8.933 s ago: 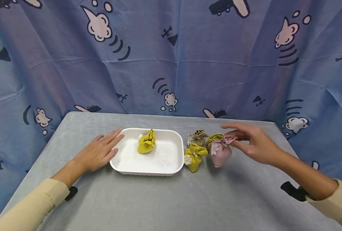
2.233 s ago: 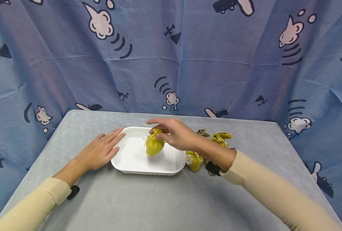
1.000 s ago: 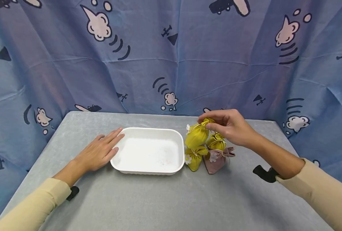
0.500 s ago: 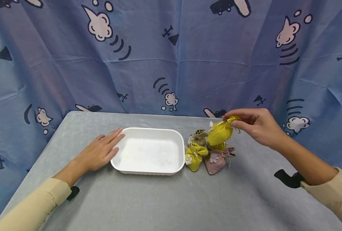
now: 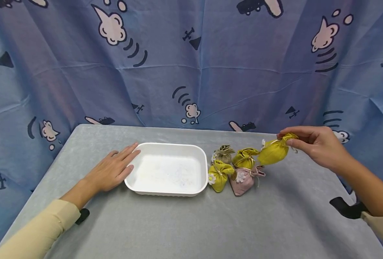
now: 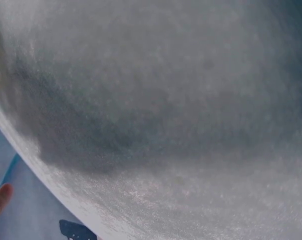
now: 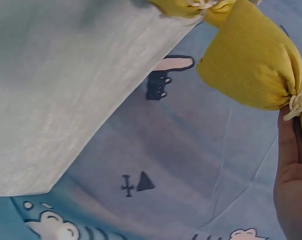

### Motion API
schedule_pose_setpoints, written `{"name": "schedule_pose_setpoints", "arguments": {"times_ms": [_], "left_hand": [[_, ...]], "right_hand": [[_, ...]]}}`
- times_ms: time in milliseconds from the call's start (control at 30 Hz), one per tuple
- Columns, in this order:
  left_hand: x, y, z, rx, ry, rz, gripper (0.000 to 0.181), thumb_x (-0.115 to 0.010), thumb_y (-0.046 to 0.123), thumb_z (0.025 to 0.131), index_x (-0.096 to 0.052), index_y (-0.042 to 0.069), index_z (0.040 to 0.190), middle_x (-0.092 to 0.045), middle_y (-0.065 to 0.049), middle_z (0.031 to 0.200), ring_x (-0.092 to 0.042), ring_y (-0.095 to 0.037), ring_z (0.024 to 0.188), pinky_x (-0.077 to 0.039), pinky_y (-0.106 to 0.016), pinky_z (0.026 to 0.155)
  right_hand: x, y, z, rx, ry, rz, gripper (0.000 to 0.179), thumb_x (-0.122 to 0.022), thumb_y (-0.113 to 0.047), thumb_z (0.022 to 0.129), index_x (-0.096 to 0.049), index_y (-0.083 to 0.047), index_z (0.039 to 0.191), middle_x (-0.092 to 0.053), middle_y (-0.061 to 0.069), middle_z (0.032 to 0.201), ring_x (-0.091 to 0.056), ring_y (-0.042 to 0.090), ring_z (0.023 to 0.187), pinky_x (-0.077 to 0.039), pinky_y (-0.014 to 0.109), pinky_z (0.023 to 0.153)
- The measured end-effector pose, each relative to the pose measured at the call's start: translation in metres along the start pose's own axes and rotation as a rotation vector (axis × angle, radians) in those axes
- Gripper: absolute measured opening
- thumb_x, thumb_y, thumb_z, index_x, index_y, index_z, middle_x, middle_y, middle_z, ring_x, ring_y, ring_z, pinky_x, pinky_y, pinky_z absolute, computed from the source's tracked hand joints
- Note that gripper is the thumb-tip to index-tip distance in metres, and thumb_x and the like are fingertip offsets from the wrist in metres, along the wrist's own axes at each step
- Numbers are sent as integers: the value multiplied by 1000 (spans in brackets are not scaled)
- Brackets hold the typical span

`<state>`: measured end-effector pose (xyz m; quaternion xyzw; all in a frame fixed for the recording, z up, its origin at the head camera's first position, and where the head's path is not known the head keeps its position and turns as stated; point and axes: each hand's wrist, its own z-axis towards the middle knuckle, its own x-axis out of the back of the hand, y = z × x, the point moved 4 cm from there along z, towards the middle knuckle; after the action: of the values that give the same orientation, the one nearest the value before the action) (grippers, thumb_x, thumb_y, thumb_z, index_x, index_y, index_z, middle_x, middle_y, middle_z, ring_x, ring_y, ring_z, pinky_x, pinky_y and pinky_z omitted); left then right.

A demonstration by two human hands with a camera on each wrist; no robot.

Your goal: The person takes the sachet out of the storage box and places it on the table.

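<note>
My right hand pinches the gathered neck of a yellow drawstring pouch, held in the air right of a cluster of pouches. In the right wrist view the held pouch shows its cream cord. My left hand lies with fingers extended, fingertips on the left rim of a white tray. The tray has nothing in it. Right of the tray stand an olive-brown pouch, two more yellow pouches, one in front and one behind, and a pink pouch with a white flower.
A grey cloth-covered table carries everything. Its far edge meets a blue patterned curtain. The left wrist view shows mostly table surface, with a fingertip at the lower left.
The yellow pouch has been lifted out of the tray and carried right, past the other pouches. Earlier, the pink pouch was set down beside them. My left hand stays put.
</note>
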<state>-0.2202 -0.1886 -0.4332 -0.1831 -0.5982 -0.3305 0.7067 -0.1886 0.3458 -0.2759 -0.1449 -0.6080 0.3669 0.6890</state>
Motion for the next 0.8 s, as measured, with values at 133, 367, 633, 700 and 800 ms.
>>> {"name": "schedule_pose_setpoints", "arguments": {"times_ms": [133, 367, 633, 700, 800], "left_hand": [[0, -1, 0, 0, -2, 7, 55, -44, 26, 104, -36, 5, 154, -28, -13, 162, -38, -28, 142, -40, -56, 99], [-1, -2, 0, 16, -34, 7, 55, -42, 29, 105, -35, 7, 155, -25, -11, 163, -36, -28, 144, -38, -56, 101], [0, 0, 0, 14, -33, 1, 56, -43, 29, 105, -34, 6, 155, -25, -12, 163, -37, -28, 143, -38, -57, 102], [0, 0, 0, 15, -30, -2, 55, -43, 29, 105, -35, 6, 155, -25, -12, 163, -36, -28, 144, -38, -57, 102], [0, 0, 1, 18, -28, -6, 55, -42, 28, 105, -34, 6, 155, -24, -11, 163, -36, -28, 144, -38, -57, 102]], "right_hand": [[0, 14, -2, -2, -29, -9, 27, -63, 1, 95, -68, 1, 122, -71, -13, 109, -68, -1, 92, -54, 16, 73], [-13, 36, -6, 52, -108, -4, 28, -62, 6, 94, -67, 3, 121, -72, -1, 111, -68, -2, 94, -54, 15, 74], [-30, 49, -9, 54, -171, 30, 28, -60, 14, 92, -67, 6, 118, -70, 20, 111, -67, -1, 95, -54, 16, 74], [-33, 51, -10, 40, -182, 24, 28, -59, 14, 92, -67, 6, 118, -70, 23, 111, -67, 0, 95, -54, 16, 74], [-38, 55, -10, 5, -200, 0, 28, -60, 12, 92, -67, 5, 119, -70, 22, 113, -66, -1, 95, -54, 16, 74]]}}
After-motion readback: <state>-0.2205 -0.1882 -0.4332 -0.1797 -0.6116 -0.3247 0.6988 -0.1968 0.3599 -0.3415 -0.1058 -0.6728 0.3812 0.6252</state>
